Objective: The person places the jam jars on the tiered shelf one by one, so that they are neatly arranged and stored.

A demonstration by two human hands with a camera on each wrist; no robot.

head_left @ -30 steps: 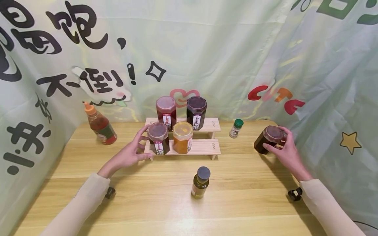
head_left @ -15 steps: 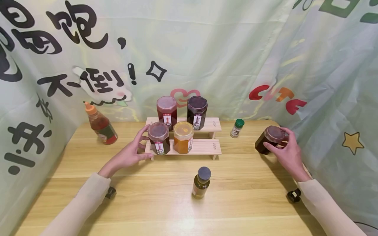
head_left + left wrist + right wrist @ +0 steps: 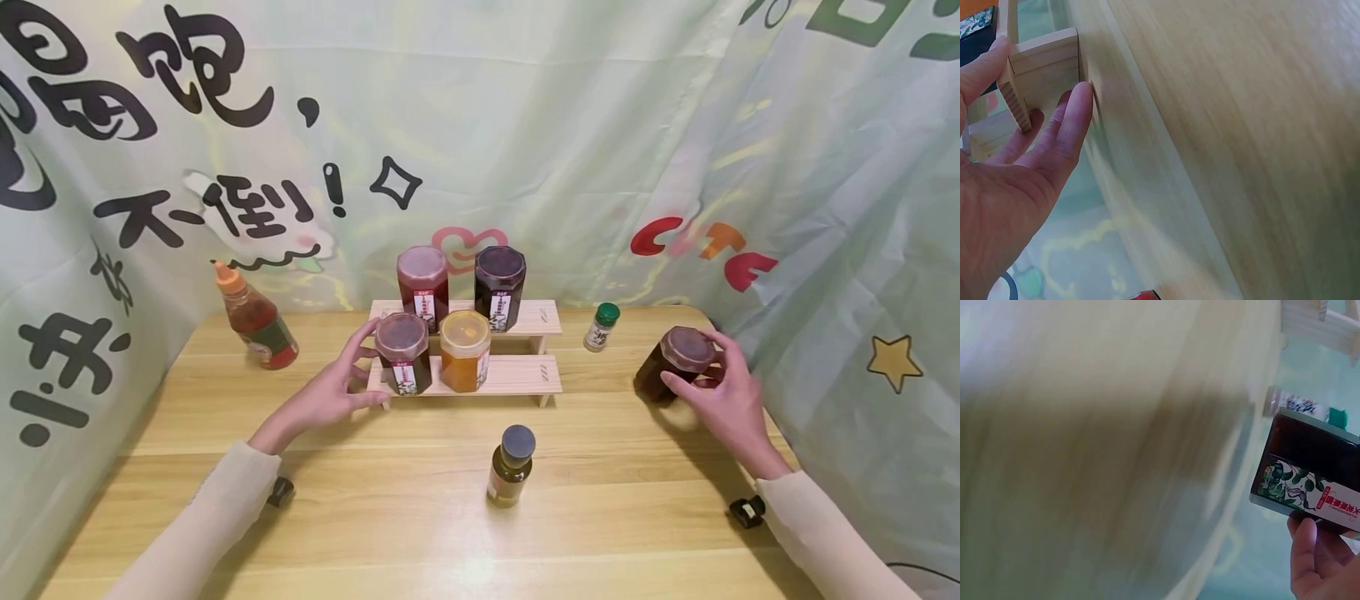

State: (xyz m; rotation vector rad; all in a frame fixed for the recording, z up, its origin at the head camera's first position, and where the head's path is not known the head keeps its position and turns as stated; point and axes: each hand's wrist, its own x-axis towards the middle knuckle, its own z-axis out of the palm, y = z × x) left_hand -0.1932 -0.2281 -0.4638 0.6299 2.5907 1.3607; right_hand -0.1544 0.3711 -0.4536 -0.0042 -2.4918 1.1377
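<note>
At the left end of the stepped wooden rack (image 3: 519, 373), my left hand (image 3: 337, 385) grips the lower shelf, thumb at its front edge and fingers round the far side. In the left wrist view the fingers (image 3: 1063, 134) curl beside the shelf's wooden leg (image 3: 1050, 69). On the lower shelf stand a dark jam jar (image 3: 405, 358) and an orange one (image 3: 463, 358). The upper shelf bears a red jar (image 3: 423, 287) and a dark purple one (image 3: 499, 287). Over to the right, my right hand (image 3: 726, 404) holds another dark jam jar (image 3: 663, 373), tilted, its printed label (image 3: 1310, 490) showing in the right wrist view.
A sauce bottle with an orange nozzle (image 3: 261, 323) stands at the back left. Right of the rack is a small green-capped shaker (image 3: 600, 327). A dark-capped bottle (image 3: 510, 467) stands nearer the front. Printed cloth (image 3: 555, 150) hangs behind and at both sides of the table.
My right hand has moved the dark jar slightly left and nearer to me over the last half second. The left hand keeps its place at the rack.
</note>
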